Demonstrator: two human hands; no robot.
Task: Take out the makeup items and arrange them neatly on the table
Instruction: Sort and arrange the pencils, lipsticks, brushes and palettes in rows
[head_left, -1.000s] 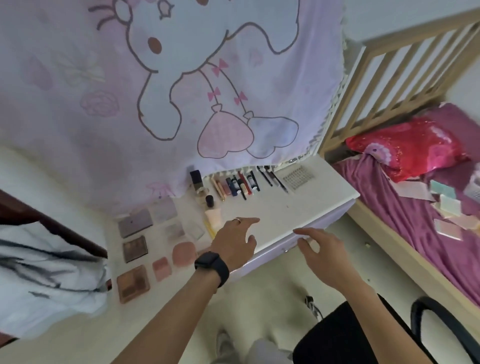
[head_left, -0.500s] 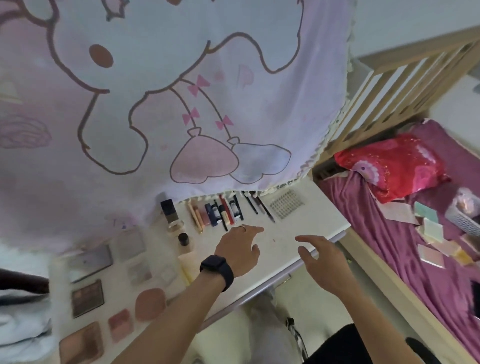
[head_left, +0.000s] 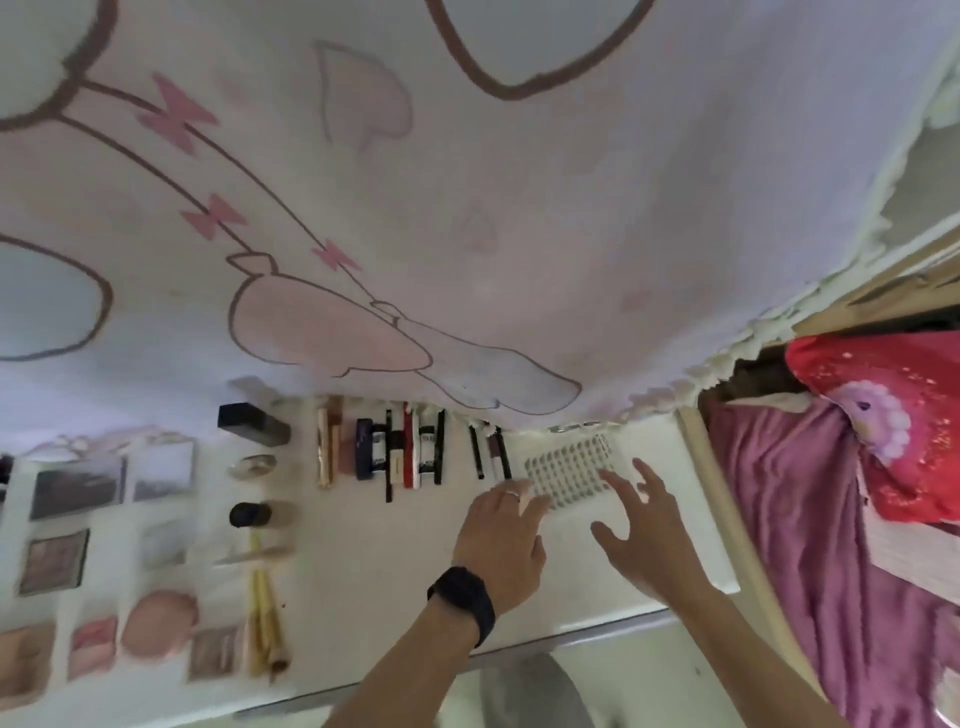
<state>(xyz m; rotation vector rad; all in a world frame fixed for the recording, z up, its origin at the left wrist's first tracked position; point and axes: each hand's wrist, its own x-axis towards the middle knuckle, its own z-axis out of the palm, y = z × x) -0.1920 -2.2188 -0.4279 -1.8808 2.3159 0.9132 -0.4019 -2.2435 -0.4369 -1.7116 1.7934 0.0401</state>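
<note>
Wrist: your black watch (head_left: 462, 603) sits on the left forearm, which comes in over the near edge of the white table (head_left: 374, 582).
Left hand: your left hand (head_left: 501, 543) lies palm down over the table, fingers straight and loosely together, holding nothing. A ring (head_left: 512, 494) shows on one finger. The fingertips reach the near left corner of the dotted sheet (head_left: 569, 467); whether they touch it, you cannot tell from this view.
Right hand: your right hand (head_left: 652, 545) has its fingers spread wide and holds nothing. It hovers over the right side of the same sheet.
Near left of table: cream sticks (head_left: 264, 631) lie side by side, with a round pink puff (head_left: 158, 621) and blurred square palettes (head_left: 52, 561) to their left.
Middle column: a dark-capped jar (head_left: 249, 514), an oval compact (head_left: 253, 466) and a black bottle (head_left: 253, 424) lying on its side line up toward the back.
Back row: the pens and tubes (head_left: 400, 452) lie parallel, close together, just left of the dotted sheet.
Behind: a cartoon-print blanket (head_left: 519, 208) hangs down to the table's far edge.
Right: a purple bedsheet (head_left: 810, 519) and a red pillow (head_left: 893, 415) lie beside the table.
</note>
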